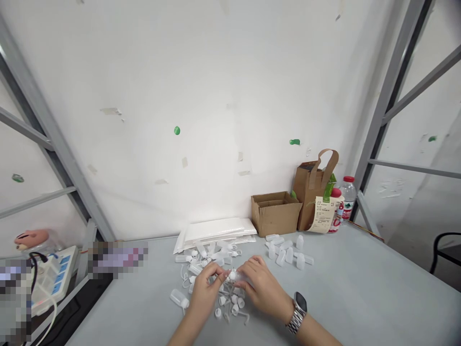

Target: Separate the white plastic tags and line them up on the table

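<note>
A small translucent plastic squeeze bottle (239, 276) with a white cap (232, 274) lies on its side between my hands. My right hand (264, 284) is closed round the bottle body, which its fingers partly hide. The thumb and forefinger of my left hand (208, 284) pinch at the cap end. Under and in front of my hands is a heap of loose white caps (235, 307) with thin straps or tubes. Capped bottles (179, 298) lie left of and behind my hands. Several uncapped bottles (288, 253) lie or stand to the right.
White flat packs (216, 230) lie against the wall behind the bottles. An open cardboard box (277, 216), a brown paper bag (306, 192) and a red-capped water bottle (347, 197) stand at the back right. A power strip (59, 274) with cables is at the left.
</note>
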`<action>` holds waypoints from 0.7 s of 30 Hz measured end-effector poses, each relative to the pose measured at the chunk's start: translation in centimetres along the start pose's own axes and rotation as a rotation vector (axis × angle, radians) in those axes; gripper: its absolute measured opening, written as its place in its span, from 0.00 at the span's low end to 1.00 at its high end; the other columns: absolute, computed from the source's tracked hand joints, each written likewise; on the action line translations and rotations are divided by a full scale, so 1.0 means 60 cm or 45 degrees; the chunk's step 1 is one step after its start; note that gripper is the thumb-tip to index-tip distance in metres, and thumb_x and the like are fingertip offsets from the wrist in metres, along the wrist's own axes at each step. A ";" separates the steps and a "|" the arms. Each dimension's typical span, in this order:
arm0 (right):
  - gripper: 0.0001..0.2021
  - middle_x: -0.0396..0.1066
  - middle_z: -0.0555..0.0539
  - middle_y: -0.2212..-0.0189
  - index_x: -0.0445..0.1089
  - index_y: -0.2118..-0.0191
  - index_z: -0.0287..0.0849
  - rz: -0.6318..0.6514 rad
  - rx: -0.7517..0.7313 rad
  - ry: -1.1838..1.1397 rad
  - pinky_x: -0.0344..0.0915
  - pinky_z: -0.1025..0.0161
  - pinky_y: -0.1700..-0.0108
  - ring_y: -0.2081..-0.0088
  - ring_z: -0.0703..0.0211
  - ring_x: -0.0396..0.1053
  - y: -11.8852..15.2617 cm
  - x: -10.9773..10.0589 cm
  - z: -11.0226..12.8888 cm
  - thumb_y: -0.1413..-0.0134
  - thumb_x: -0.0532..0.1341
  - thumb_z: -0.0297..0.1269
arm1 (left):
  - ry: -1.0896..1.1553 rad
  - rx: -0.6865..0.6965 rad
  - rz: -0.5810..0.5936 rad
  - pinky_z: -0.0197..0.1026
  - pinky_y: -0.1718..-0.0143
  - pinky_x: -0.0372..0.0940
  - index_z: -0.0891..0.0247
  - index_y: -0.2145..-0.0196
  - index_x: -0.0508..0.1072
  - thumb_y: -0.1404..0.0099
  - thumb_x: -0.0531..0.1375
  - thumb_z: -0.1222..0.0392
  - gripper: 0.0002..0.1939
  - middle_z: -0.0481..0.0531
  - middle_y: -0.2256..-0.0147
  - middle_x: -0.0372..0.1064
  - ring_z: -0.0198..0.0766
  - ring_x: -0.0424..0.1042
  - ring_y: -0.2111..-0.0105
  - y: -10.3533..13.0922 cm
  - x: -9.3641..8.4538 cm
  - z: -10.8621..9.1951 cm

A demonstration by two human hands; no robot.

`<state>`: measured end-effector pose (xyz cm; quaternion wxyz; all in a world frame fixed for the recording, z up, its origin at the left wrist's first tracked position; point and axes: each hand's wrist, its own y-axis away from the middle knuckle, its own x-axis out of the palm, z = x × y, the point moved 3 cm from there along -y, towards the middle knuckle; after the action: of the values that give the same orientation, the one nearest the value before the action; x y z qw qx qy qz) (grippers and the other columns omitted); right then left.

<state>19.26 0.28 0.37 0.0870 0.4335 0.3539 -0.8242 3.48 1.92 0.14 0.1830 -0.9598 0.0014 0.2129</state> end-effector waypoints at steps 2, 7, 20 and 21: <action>0.02 0.68 0.48 0.70 0.64 0.65 0.41 0.007 0.001 0.009 0.54 0.56 0.55 0.66 0.58 0.62 0.000 -0.002 0.002 0.45 0.56 0.31 | 0.058 -0.070 -0.022 0.36 0.72 0.59 0.61 0.84 0.61 0.46 0.56 0.48 0.17 0.44 0.82 0.58 0.35 0.60 0.77 -0.001 0.002 0.008; 0.01 0.67 0.48 0.71 0.63 0.66 0.41 0.002 -0.011 0.041 0.54 0.57 0.55 0.67 0.59 0.61 0.000 -0.004 0.006 0.46 0.56 0.31 | 0.308 -0.201 -0.014 0.36 0.73 0.57 0.61 0.85 0.60 0.49 0.58 0.45 0.19 0.43 0.84 0.56 0.33 0.58 0.79 -0.002 0.012 0.025; 0.04 0.67 0.48 0.70 0.62 0.65 0.40 -0.024 -0.059 0.104 0.56 0.55 0.55 0.68 0.58 0.62 0.003 -0.002 0.005 0.49 0.57 0.27 | 0.439 -0.311 -0.149 0.38 0.70 0.59 0.61 0.85 0.59 0.53 0.60 0.44 0.19 0.43 0.84 0.60 0.38 0.64 0.76 -0.001 0.006 0.025; 0.05 0.67 0.48 0.70 0.62 0.65 0.40 -0.023 -0.052 0.100 0.56 0.55 0.55 0.67 0.58 0.62 0.003 -0.003 0.005 0.49 0.58 0.27 | 0.427 -0.315 -0.176 0.39 0.69 0.60 0.60 0.85 0.59 0.52 0.59 0.44 0.20 0.44 0.83 0.61 0.39 0.66 0.75 -0.002 0.002 0.028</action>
<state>19.30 -0.08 0.52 0.0743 0.4605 0.3778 -0.7998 2.92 2.62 -1.31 0.0752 -0.9947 -0.0599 0.0356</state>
